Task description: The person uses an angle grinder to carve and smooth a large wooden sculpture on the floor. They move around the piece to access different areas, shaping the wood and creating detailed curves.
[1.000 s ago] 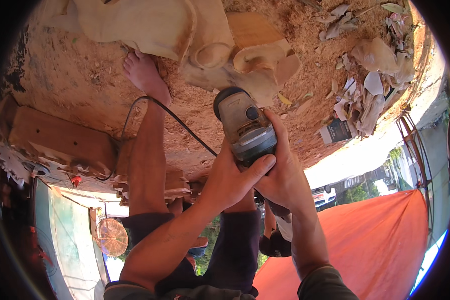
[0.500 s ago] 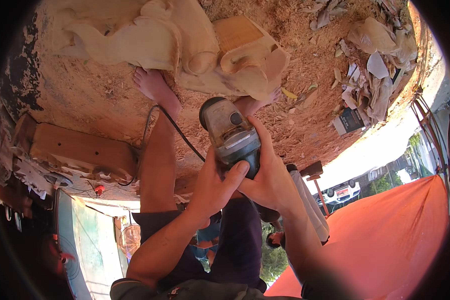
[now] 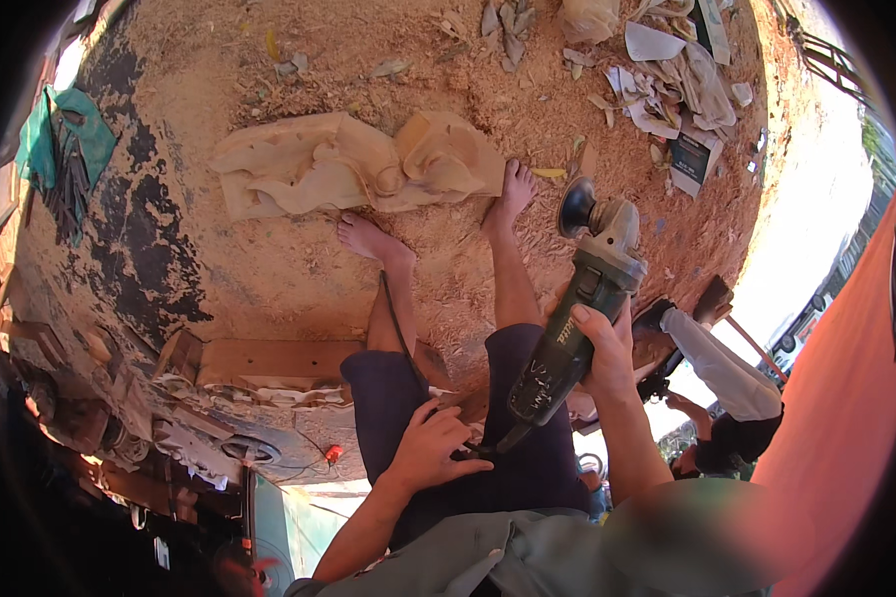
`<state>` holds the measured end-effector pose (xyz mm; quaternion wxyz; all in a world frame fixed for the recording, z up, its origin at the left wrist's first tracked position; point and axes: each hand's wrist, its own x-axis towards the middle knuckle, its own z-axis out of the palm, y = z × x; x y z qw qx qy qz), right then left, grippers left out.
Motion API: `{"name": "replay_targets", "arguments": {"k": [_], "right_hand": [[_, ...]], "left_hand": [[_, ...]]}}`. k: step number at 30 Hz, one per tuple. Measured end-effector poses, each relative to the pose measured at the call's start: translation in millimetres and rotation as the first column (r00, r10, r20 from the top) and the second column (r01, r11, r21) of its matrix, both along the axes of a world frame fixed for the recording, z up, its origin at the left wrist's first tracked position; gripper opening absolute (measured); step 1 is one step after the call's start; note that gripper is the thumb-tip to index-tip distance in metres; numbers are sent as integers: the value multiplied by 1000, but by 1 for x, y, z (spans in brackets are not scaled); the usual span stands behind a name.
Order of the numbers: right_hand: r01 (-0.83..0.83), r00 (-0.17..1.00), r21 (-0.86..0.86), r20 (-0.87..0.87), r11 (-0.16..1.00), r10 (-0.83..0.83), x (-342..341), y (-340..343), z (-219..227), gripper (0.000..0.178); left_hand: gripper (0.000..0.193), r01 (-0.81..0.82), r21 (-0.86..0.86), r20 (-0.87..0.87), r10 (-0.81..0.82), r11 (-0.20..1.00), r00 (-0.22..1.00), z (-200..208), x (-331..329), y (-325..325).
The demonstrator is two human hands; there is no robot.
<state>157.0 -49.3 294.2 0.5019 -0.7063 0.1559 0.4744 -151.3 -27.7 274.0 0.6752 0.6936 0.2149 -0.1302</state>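
Note:
My right hand (image 3: 612, 363) is wrapped round the body of a dark angle grinder (image 3: 558, 358), held tilted over my right thigh. Its metal head points up and away, with a round black disc (image 3: 575, 207) at the tip. Beside the grinder's tail, my left hand (image 3: 430, 446) has its fingers curled round the black power cord (image 3: 480, 451), over my lap. Another stretch of cord runs down along my left leg. Beyond my bare feet lies a carved wooden piece (image 3: 319, 164) with scrolls and curves, on ground strewn with shavings.
A wooden beam (image 3: 269, 364) lies to the left of my legs. Paper and plastic litter (image 3: 682, 90) is heaped at the far right. A green bag with metal tools (image 3: 70, 149) sits far left. Another person (image 3: 732, 378) is close on my right, near an orange sheet (image 3: 836, 428).
The grinder has swung right, now in my right hand alone, its disc in view. My left hand has moved from the grinder body to the cord. My view has shifted, showing the whole carving.

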Motion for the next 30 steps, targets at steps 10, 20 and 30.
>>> {"name": "replay_targets", "arguments": {"k": [10, 20, 30], "right_hand": [[475, 880, 167, -83, 864, -468, -66, -90, 72, 51], [448, 894, 255, -142, 857, -425, -103, -126, 85, 94], [511, 859, 235, -96, 827, -504, -109, -181, 92, 92]], "left_hand": [[17, 107, 322, -255, -22, 941, 967, -24, -79, 33], [19, 320, 342, -457, -141, 883, 878, 2, -76, 51], [23, 450, 284, -473, -285, 846, 834, 13, -50, 28]]}}
